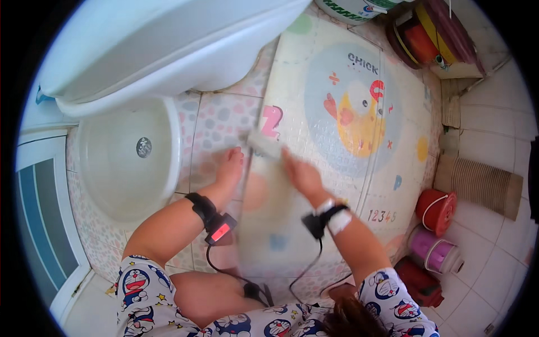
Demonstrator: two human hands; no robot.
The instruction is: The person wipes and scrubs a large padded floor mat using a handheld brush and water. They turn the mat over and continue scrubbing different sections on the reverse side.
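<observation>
- Covering much of the tiled floor (216,121), a cream play mat (348,188) with a yellow chick on a blue disc is lying before you, its surface glistening.
- Beyond its left edge, toward the far corner, a large white fixture (168,50) is looming over the tiles.
- Nearer you on that side, a white basin (175,140) is sitting well apart from the mat, showing a round drain (144,147).
- Off the mat's far right corner, a yellow-and-red tub (429,33) is standing near a white-and-green bucket (356,11).
- Past the right edge, a tan ribbed piece (480,185) is lying against the pale tiles.
- Toward the near right corner, a purple container (435,247) is resting between a red bucket (437,212) and a dark red container (418,281).
- Your left hand (227,168) is hovering or resting just beside the mat's left edge, fingers lying close together; whether they are pressing on anything, one cannot tell.
- Your right hand (303,177) is closing its fingers around one end of a pale tool above the mat.
- That pale tool (266,145), blurred, is crossing the middle of the mat's left edge; its exact kind is staying unclear.
</observation>
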